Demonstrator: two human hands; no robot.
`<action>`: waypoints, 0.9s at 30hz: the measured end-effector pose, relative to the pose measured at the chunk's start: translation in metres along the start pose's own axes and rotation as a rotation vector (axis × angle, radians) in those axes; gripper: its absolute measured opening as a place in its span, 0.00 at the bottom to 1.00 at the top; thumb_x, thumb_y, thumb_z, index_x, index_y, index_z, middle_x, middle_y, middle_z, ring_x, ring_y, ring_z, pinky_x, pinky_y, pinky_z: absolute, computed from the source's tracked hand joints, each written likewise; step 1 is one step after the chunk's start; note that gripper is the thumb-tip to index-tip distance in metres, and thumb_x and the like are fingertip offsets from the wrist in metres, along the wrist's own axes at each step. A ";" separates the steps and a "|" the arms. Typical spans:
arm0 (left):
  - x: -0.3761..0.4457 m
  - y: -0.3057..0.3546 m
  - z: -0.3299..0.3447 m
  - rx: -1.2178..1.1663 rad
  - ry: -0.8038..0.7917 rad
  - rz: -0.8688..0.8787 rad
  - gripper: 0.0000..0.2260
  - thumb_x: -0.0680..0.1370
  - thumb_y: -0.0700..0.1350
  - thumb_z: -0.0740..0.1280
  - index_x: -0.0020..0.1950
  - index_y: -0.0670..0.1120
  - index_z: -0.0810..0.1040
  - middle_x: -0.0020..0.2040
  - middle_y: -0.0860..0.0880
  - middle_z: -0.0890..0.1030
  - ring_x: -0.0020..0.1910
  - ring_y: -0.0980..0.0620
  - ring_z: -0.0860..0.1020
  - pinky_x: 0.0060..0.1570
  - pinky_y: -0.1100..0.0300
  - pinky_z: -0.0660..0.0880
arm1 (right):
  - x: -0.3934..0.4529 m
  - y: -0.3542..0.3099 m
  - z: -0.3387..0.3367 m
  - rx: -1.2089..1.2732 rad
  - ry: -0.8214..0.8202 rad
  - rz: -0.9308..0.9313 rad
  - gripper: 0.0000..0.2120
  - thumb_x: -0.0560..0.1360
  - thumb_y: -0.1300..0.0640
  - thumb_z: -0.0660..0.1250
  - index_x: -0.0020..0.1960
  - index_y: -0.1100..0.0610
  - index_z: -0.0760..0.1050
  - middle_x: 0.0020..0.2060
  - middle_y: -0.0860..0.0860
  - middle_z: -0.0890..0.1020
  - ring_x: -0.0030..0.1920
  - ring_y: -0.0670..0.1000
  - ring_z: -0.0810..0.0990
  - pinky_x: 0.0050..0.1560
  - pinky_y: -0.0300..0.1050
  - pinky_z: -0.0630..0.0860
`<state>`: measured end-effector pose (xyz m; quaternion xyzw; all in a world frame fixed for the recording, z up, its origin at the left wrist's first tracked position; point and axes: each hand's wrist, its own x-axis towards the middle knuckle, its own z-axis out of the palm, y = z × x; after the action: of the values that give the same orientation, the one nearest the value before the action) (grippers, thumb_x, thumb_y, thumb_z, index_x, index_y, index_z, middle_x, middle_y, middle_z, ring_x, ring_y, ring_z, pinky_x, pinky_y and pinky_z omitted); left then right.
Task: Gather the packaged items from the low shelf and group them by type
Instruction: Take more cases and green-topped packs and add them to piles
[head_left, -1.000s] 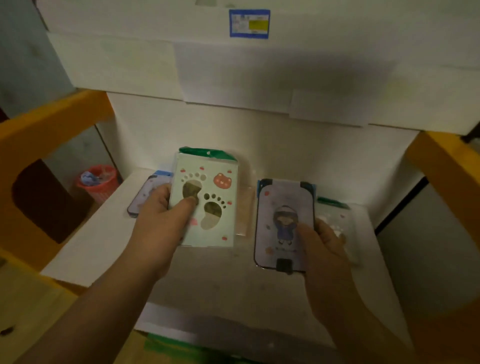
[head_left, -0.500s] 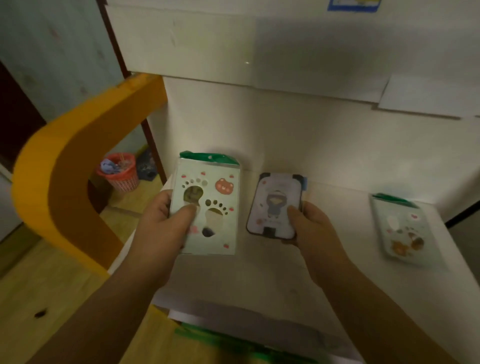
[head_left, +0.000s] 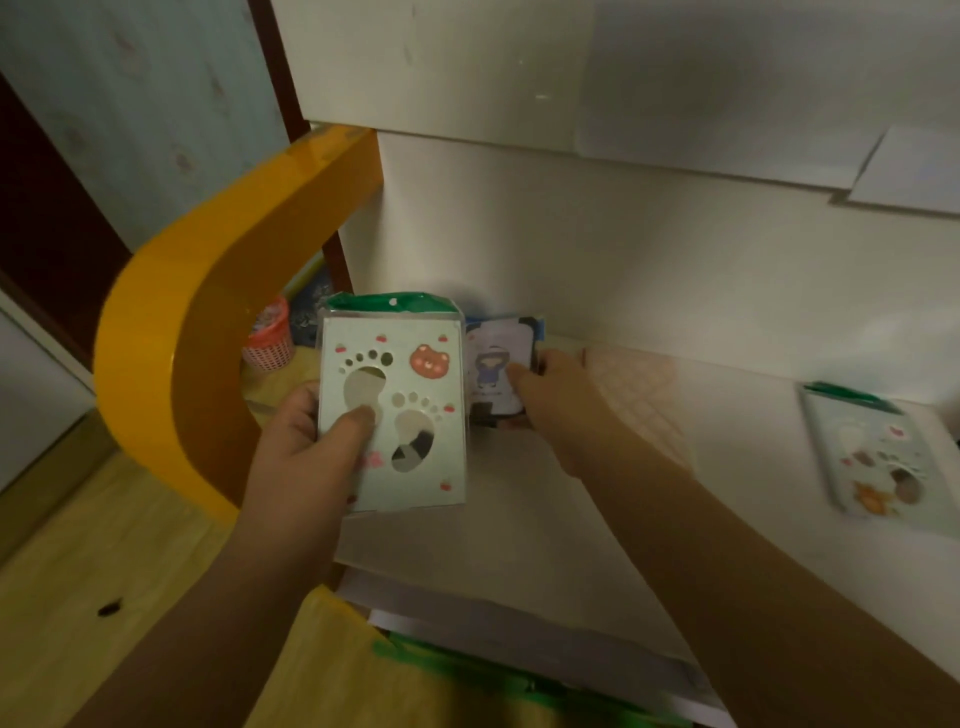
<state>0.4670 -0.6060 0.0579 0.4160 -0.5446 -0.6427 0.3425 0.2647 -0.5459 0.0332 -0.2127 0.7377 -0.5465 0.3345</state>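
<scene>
Your left hand (head_left: 301, 457) grips the footprint pack (head_left: 392, 410), your right hand (head_left: 550, 400) the girl pack (head_left: 493, 369); a loose pinch risks dropping either off the shelf (head_left: 597, 519).

Dim room, wooden floor (head_left: 78, 561), perhaps wallpaper (head_left: 171, 104).

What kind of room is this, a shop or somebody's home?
Probably a home or small stockroom rather than a shop, though I can't be sure. A low white shelf sits beside a curved orange frame, with pale wooden flooring and a small pink waste basket behind.
</scene>
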 end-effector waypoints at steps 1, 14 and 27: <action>0.001 0.000 0.000 -0.001 -0.001 0.001 0.08 0.80 0.42 0.64 0.53 0.55 0.78 0.46 0.51 0.86 0.41 0.48 0.85 0.36 0.50 0.80 | 0.003 -0.001 0.002 -0.018 0.008 0.003 0.05 0.83 0.56 0.61 0.56 0.55 0.73 0.45 0.51 0.82 0.44 0.50 0.83 0.40 0.42 0.83; 0.003 0.001 0.007 0.010 -0.039 -0.001 0.08 0.80 0.42 0.64 0.52 0.56 0.78 0.46 0.50 0.86 0.42 0.46 0.86 0.41 0.44 0.81 | 0.011 0.009 0.004 -0.633 0.039 -0.096 0.13 0.82 0.47 0.58 0.54 0.57 0.71 0.40 0.49 0.76 0.35 0.43 0.72 0.30 0.37 0.63; -0.002 0.007 0.024 0.000 -0.075 0.008 0.08 0.80 0.42 0.64 0.51 0.55 0.79 0.45 0.50 0.86 0.42 0.46 0.86 0.40 0.45 0.82 | -0.012 0.001 -0.022 -0.733 0.094 -0.126 0.23 0.81 0.42 0.57 0.69 0.56 0.68 0.58 0.56 0.79 0.50 0.53 0.77 0.49 0.45 0.72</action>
<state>0.4462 -0.5957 0.0662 0.3895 -0.5588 -0.6563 0.3244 0.2573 -0.5232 0.0396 -0.3380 0.8843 -0.2751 0.1675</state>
